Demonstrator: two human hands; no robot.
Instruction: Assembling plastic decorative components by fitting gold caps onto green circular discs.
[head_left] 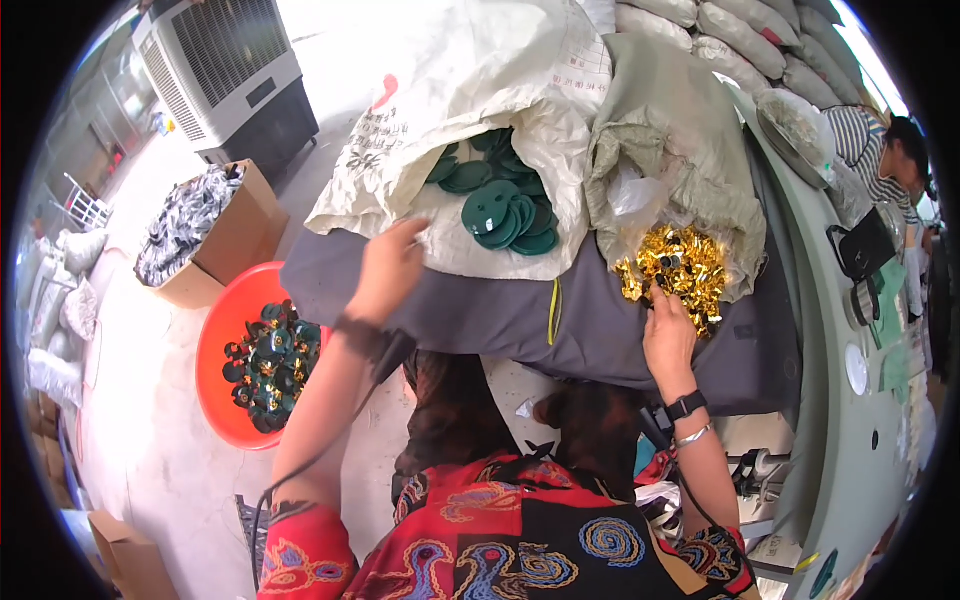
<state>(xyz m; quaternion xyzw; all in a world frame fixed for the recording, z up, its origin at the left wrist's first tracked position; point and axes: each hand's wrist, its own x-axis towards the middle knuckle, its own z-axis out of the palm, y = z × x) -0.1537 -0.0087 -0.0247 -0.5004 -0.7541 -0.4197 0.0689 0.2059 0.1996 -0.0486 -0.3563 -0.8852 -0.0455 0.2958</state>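
Both arms stretch forward: left hand (388,268) fingers loose near green discs (505,205), right hand (668,335) fingers picking gold pieces (680,270).

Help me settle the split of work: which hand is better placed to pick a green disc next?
Left. The left hand rests on the white sack beside the green discs; the right hand is in the gold pieces.

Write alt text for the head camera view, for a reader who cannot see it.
Seen from above, a person's left hand reaches toward dark green discs spilling from a white sack, while the right hand touches a pile of shiny gold pieces in a grey-green sack. Both sacks rest on a grey cloth; an orange tub of assembled pieces sits on the floor at left.
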